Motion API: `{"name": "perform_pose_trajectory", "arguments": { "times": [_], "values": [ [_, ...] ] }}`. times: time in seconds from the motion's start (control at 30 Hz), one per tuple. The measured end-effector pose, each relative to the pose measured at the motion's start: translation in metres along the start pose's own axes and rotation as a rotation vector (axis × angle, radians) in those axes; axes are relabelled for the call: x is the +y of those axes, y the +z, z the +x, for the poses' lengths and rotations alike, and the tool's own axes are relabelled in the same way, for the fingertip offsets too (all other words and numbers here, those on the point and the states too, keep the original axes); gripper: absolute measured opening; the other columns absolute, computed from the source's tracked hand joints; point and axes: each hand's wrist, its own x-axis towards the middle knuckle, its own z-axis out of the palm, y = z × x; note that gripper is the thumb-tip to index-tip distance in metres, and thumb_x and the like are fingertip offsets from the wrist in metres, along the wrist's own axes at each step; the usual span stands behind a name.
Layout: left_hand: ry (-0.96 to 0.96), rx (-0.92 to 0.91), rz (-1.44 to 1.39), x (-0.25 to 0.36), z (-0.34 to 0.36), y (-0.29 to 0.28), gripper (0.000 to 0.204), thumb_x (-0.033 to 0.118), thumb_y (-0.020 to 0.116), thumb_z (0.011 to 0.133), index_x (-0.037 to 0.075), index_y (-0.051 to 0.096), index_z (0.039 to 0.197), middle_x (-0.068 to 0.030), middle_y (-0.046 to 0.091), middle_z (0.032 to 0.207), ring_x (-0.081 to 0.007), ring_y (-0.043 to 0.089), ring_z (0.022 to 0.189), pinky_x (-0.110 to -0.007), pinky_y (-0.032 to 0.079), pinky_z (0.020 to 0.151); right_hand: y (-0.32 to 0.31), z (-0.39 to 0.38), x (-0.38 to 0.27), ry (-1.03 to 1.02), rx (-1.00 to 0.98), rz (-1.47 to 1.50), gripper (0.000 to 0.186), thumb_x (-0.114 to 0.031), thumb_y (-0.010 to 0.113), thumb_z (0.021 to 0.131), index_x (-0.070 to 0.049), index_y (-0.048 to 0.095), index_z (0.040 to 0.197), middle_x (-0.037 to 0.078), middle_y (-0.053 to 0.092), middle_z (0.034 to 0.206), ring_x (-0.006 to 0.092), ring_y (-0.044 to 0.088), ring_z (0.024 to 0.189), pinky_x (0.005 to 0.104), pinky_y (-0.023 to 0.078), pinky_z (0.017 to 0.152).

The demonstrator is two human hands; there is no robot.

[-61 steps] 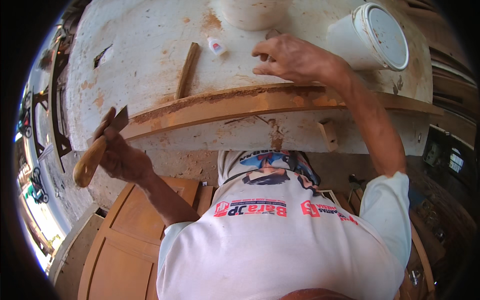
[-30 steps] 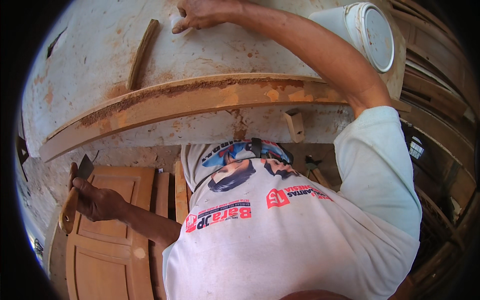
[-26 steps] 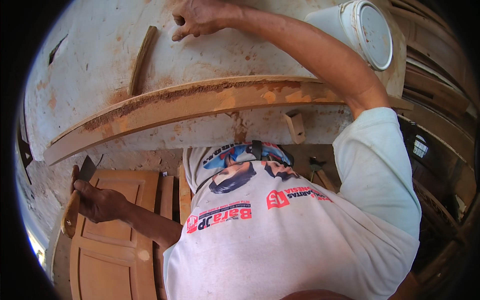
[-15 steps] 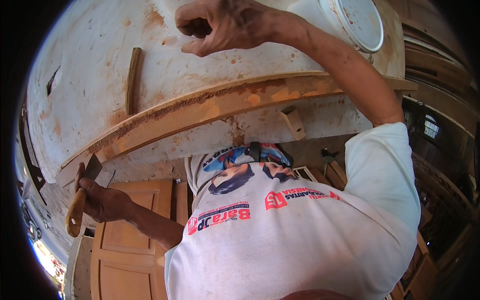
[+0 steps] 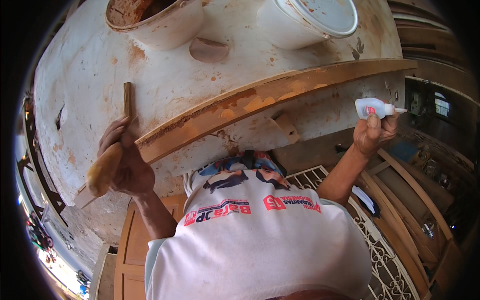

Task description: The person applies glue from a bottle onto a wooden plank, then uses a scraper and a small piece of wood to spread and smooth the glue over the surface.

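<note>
While gripping a scraper [image 5: 104, 170] in the left hand [image 5: 127, 172], holding up a small white bottle [image 5: 371, 108] in the right hand [image 5: 374, 134]. On the left, curled firmly about the wooden handle, just by the left end of a long board [image 5: 240, 105]; cannot make out most of the blade behind the fingers, nor tell whether touching the wood. On the right, pinched between thumb and fingers, raised clear near the board's right end, with nozzle [image 5: 400, 110] pointing right. Cannot tell if capped.

Running left to right along the near side of a stained white bench [image 5: 170, 90]: the board, streaked with a crumbly brown strip [image 5: 172, 125] toward the left and orange patches [image 5: 260, 102] nearer the middle. Just beyond on the left, a short stick [image 5: 127, 97]. On the far side, a lidless bucket [image 5: 167, 37] with brown stuff inside, a lidded bucket [image 5: 295, 27] to the right, and a half-round brown piece [image 5: 208, 50] between.

Looks like a making-ready stage in patching the board: bottle and scraper both in hand, neither visibly at work. Probably calls next for turning the nozzle down over the chosen spot and squeezing lightly, keeping the scraper out of the way.
</note>
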Motion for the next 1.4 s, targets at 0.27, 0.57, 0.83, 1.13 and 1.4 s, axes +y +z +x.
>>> {"name": "perform_pose_trajectory", "arguments": {
  "times": [0.27,0.57,0.83,1.13,1.4],
  "values": [
    [0.132,-0.371,-0.08,0.016,0.014,0.056,0.018,-0.006,0.071,0.093,0.0,0.069,0.11,-0.0169,0.076,0.107,-0.0286,0.073,0.105,-0.04,0.058,0.093,0.028,-0.074,0.018,0.164,0.187,0.088,0.039,-0.011,0.077,0.082,-0.001,0.065,0.117,0.005,0.066,0.101,0.0105,0.059,0.09,0.0298,0.049,0.088],
    [0.08,-0.519,-0.127,0.025,0.003,0.066,0.021,-0.005,0.072,0.089,-0.002,0.068,0.109,-0.0172,0.075,0.108,-0.0298,0.073,0.103,-0.039,0.057,0.093,0.108,-0.092,-0.007,0.491,-0.108,0.284,0.047,0.001,0.077,0.081,0.001,0.064,0.126,0.008,0.074,0.1,0.0109,0.068,0.093,0.0296,0.058,0.084],
    [0.158,-0.538,-0.088,0.033,-0.008,0.062,0.029,0.0,0.076,0.084,0.002,0.068,0.111,-0.0159,0.075,0.108,-0.0334,0.073,0.106,-0.042,0.058,0.093,0.14,-0.119,-0.003,0.674,-0.184,0.585,0.031,0.001,0.072,0.083,0.002,0.071,0.114,0.009,0.075,0.101,0.0121,0.07,0.093,0.0305,0.058,0.087],
    [0.286,-0.756,-0.169,0.052,-0.031,0.064,0.041,0.007,0.083,0.074,0.006,0.07,0.113,-0.0136,0.071,0.111,-0.0319,0.073,0.099,-0.04,0.061,0.079,0.16,-0.115,-0.016,0.644,-0.154,0.668,0.031,-0.002,0.068,0.088,0.004,0.067,0.119,0.01,0.074,0.105,0.0153,0.071,0.097,0.0326,0.059,0.09],
    [0.203,-0.747,-0.291,0.049,-0.039,0.079,0.04,-0.005,0.076,0.076,-0.001,0.068,0.114,-0.0175,0.069,0.115,-0.0354,0.072,0.104,-0.042,0.062,0.085,0.16,-0.1,-0.036,0.57,-0.189,0.489,0.031,-0.001,0.064,0.095,0.003,0.061,0.126,0.01,0.066,0.119,0.0132,0.064,0.108,0.0304,0.053,0.097]
  ]
}}
